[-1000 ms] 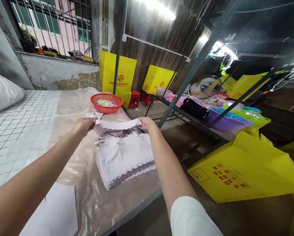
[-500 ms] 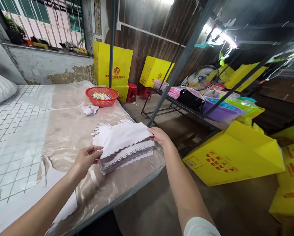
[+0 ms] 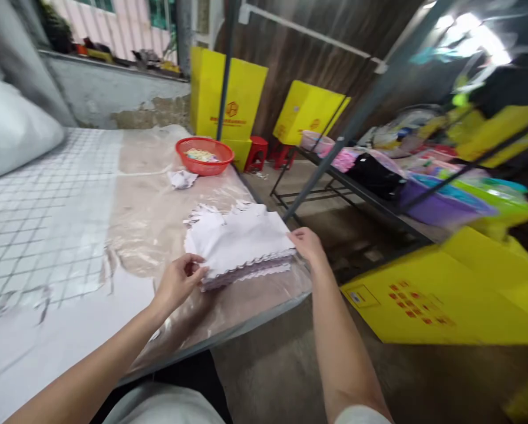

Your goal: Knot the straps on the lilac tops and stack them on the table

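Sack (image 3: pixel 16 129), white and bulging, rests at the upper left of the frame on the gridded part of a tabletop (image 3: pixel 34 229). Below it, across the lower left, loose white cloth (image 3: pixel 78 330) is spread, blurred in places. Left of the middle, the left hand (image 3: pixel 182 284) has thumb and fingers closed on the near left corner of the top piece of a white cloth stack (image 3: pixel 246 238). Above that hand lie a crumpled white scrap (image 3: pixel 183 179) and, just beside it, a red basket (image 3: pixel 206 167) with small pale pieces inside.

A yellow box (image 3: pixel 228 94) stands behind the basket, upper centre. The stack lies at the middle of the frame near the table's edge, its front edges zigzag-cut, its far left end cut into strips. Right of it, the right hand (image 3: pixel 307 244) pinches the top piece's right corner. Farther right, a dark rack holds a purple tub (image 3: pixel 436 205); a large yellow box (image 3: pixel 445 294) sits below, lower right.
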Available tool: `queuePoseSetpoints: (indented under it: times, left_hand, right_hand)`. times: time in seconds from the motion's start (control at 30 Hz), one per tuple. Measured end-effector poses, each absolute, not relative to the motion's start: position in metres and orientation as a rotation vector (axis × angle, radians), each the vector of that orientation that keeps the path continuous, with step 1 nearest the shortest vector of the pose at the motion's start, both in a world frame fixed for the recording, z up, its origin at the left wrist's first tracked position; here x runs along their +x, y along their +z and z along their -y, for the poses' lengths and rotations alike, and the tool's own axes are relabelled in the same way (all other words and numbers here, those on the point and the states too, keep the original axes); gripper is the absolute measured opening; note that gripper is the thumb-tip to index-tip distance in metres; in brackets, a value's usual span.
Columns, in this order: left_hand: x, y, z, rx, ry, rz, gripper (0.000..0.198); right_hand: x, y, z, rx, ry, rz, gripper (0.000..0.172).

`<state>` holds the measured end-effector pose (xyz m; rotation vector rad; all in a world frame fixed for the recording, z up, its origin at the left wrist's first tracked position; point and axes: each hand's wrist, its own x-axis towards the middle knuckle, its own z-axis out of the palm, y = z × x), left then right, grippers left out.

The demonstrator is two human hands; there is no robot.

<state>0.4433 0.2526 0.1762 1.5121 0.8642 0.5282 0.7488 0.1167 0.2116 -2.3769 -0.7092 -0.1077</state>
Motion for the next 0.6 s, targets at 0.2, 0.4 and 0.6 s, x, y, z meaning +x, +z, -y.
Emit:
queuePoseSetpoints:
  times: [0.2,0.4,0.6]
  left_hand:
    - [0.33,0.147,-0.268,1.924,0.849,-1.238,0.03]
    - [0.164,0.114,-0.266,2.007,0.69,-2.207,0.051]
    - [0.14,0.121,-0.258,1.748,0.371,-2.246,0.056]
  right_hand:
    - [0.647,0.185,-0.107,-2.206,-0.099,0.897,0.033]
    - [0.496,0.125,-0.157,-1.988,0.781,1.423,0.032]
    - [0.456,0.116,-0.199,-2.234,0.571,1.533,0.019]
